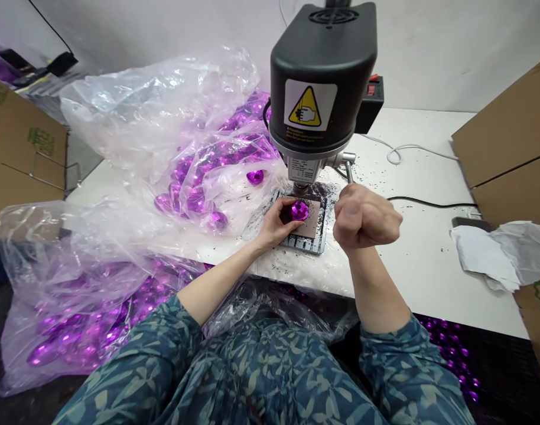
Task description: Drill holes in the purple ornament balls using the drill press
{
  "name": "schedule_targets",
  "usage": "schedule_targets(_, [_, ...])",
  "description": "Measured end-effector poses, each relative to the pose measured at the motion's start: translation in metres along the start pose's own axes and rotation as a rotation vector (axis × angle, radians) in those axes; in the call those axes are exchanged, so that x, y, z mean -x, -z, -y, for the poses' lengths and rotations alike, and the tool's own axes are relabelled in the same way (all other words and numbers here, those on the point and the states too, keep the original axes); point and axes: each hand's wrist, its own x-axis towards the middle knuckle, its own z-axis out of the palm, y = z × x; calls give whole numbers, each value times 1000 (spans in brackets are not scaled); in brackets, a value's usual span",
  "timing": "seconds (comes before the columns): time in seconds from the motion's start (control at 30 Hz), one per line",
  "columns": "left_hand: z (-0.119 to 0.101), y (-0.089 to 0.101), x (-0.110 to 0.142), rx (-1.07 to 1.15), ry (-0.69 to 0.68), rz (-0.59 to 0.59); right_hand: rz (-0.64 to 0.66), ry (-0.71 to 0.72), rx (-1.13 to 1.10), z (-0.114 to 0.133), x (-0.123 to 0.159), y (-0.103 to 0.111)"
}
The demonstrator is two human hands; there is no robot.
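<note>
A black bench drill press (323, 77) stands on a white table (425, 260). My left hand (276, 221) pinches a shiny purple faceted piece (299, 210) and holds it on the press's metal base plate (316, 239), right under the chuck (302, 188). My right hand (365, 215) is closed in a fist around the metal feed lever (348, 168) on the right side of the press. Dark shavings lie scattered around the plate.
A clear plastic bag (172, 130) of purple pieces lies on the table to the left; another bag (66, 319) hangs below the front edge. Cardboard boxes (509, 147) stand at right and at far left (17, 147). Crumpled white paper (495, 251) and cables lie at right.
</note>
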Motion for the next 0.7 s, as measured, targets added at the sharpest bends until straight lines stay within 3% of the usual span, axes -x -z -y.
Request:
schedule_targets(0.17, [-14,2,6,-104,24,-79,-24,-325,128,-1,-42,-13])
schedule_targets(0.23, [-28,3,21,-163,-28,-130,-34,-414,80,-3,-56,-19])
schedule_targets(0.3, [-43,3,48,-174,-155,-80,-54,-459,55,-3,-63,-23])
schedule_targets(0.37, [-54,1,82,-133,-296,120,-66,-474,67,-3,-63,-25])
schedule_targets(0.43, [-58,-2,118,-125,-393,413,-50,-480,94,-2,-61,-25])
schedule_targets(0.5, [-54,-7,148,-266,-451,695,-42,-474,105,-3,-59,-25])
schedule_targets(0.57, [-46,-13,169,-521,-475,891,-56,-465,110,-3,-58,-25])
schedule_targets(0.63, [-37,-17,179,-709,-467,973,-65,-480,120,-3,-59,-26])
schedule_targets(0.7, [-30,-18,177,-697,-474,925,-65,-488,130,-2,-61,-26])
